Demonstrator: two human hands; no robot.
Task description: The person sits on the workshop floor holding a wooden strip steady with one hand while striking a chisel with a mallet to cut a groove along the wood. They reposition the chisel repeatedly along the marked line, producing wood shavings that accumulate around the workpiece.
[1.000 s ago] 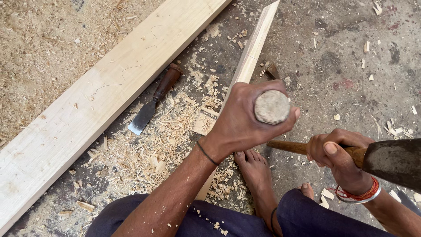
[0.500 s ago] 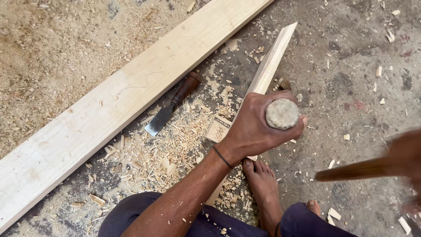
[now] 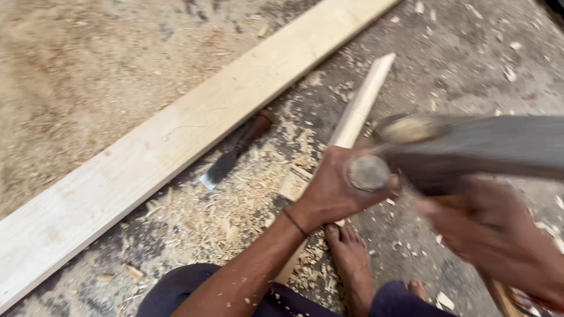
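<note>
My left hand (image 3: 332, 191) is wrapped around a chisel held upright; only its round, battered handle top (image 3: 368, 172) shows above my fist. The chisel stands on a narrow pale wooden strip (image 3: 362, 100) that lies on the ground and runs away from me. My right hand (image 3: 499, 235), blurred with motion, grips the wooden handle of a hammer. The dark metal hammer head (image 3: 470, 149) is right at the chisel top. My bare foot (image 3: 352, 264) rests on the near part of the strip.
A long wide pale plank (image 3: 176, 135) lies diagonally to the left. A second chisel (image 3: 235, 149) with a dark handle lies flat between plank and strip. Wood chips and sawdust (image 3: 235, 205) cover the grey ground around the strip.
My right hand has swung the hammer from low at the right down onto the chisel top. My left hand stays on the chisel. The view has shifted slightly.
</note>
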